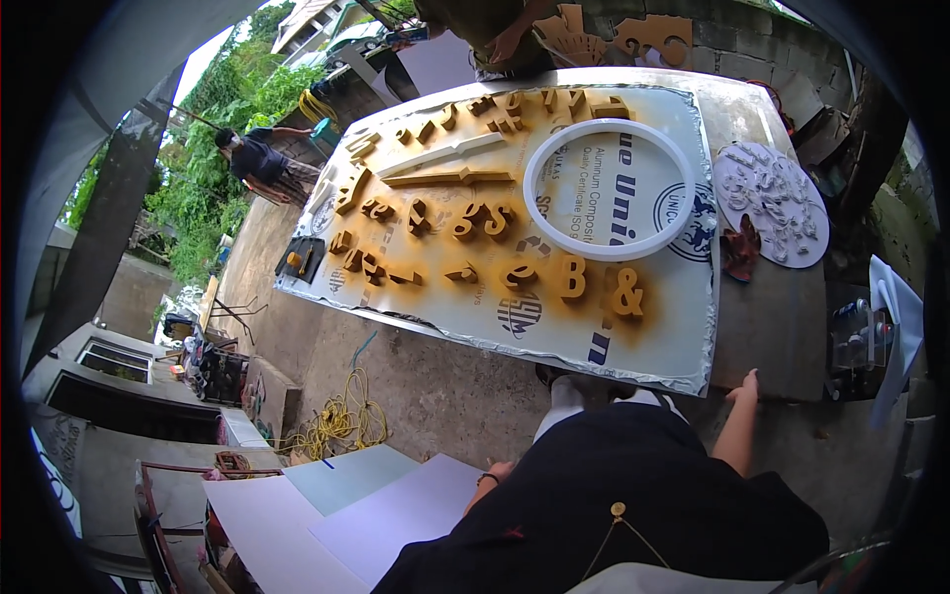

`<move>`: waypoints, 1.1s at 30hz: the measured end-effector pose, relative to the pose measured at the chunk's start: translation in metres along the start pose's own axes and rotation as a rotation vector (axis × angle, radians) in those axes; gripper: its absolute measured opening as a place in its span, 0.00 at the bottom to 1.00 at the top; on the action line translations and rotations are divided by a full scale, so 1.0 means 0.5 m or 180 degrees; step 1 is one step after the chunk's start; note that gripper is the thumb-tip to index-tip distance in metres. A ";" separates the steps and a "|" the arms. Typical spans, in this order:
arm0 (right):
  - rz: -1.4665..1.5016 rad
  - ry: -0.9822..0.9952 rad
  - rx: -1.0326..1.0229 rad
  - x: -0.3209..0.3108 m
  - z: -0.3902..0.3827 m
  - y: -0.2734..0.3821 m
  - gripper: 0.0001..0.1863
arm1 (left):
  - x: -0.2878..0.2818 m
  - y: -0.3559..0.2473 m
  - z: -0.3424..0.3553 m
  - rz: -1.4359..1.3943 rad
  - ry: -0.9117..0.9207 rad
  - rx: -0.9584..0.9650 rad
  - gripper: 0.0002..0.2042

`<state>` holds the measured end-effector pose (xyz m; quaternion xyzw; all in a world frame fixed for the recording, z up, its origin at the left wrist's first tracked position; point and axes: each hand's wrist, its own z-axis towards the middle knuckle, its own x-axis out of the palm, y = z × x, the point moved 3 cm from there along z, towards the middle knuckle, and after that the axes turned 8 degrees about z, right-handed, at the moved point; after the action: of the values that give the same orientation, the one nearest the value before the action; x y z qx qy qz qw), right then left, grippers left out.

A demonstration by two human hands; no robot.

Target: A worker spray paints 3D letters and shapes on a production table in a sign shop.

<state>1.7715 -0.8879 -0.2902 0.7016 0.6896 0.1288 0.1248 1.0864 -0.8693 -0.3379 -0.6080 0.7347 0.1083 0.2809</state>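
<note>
My right hand point(744, 385) is beside the near right end of the table, fingers apart, with nothing visible in it. Low at my left side, my left hand point(501, 469) hangs close to pale sheets point(396, 515); its fingers look loosely apart and hold nothing I can see. Ahead of me a foil-edged board point(445, 317) lies on the table. Rows of gold-coloured letter-shaped pieces point(482, 220) stand on it amid brown-gold overspray. Two long bars, a gold bar point(450, 179) and a white bar point(435, 158), lie among them. A large white ring point(683, 168) rests at the board's right.
A round white panel with small pieces point(772, 203) and a dark red cloth point(740, 247) lie right of the board. One person point(485, 35) stands across the table; another person point(267, 163) is at far left. Coiled yellow hose point(341, 421) lies on the concrete floor.
</note>
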 end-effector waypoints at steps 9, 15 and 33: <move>0.0026 0.0670 0.0481 -0.023 0.069 0.004 0.43 | -0.281 -0.095 -0.030 -0.3515 -0.0599 -0.1360 0.17; 0.0084 0.0423 0.0296 -0.012 0.036 0.002 0.40 | -0.342 -0.131 -0.010 -0.3584 -0.1013 -0.0948 0.20; -0.0041 0.0653 0.0569 -0.013 -0.004 -0.004 0.44 | -0.072 -0.084 -0.065 -0.4023 0.0045 -0.1820 0.19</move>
<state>1.7690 -0.8942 -0.2891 0.6886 0.7120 0.1372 -0.0086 1.1213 -0.8656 -0.2840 -0.9701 0.1842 0.1092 0.1141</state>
